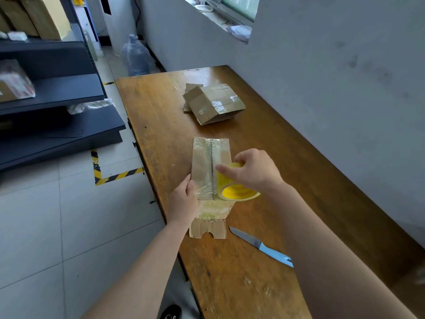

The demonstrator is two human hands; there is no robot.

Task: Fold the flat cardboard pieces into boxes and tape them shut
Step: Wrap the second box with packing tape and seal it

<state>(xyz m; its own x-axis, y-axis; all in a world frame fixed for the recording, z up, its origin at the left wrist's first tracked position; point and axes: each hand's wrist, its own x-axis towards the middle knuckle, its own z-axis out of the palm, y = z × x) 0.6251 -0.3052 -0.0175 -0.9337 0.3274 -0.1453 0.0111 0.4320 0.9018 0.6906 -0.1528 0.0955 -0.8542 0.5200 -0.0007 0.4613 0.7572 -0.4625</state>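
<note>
- Your left hand (184, 199) grips the near left edge of the cardboard box (203, 162); the fingers are curled around its side and the thumb lies on top.
- Your right hand (255, 171) holds the yellow tape roll (236, 192). Its fingers are closed around the roll, and the forefinger is stretched toward the middle seam.
- The tape roll stands on the box top, just right of the seam, which is covered with clear tape.
- This box lies on the wooden surface (299, 180) in front of you. Its top is closed, so its inside is hidden. A flap sticks out at the near end.
- A knife (262, 246) with a blue handle lies on the surface near that flap, not touching it.
- Farther away a taped box (213, 103) rests tilted on flat cardboard pieces (190, 87); its inside is not visible.
- The dark shelves (57, 88) on the left carry brown cartons (46, 17).
</note>
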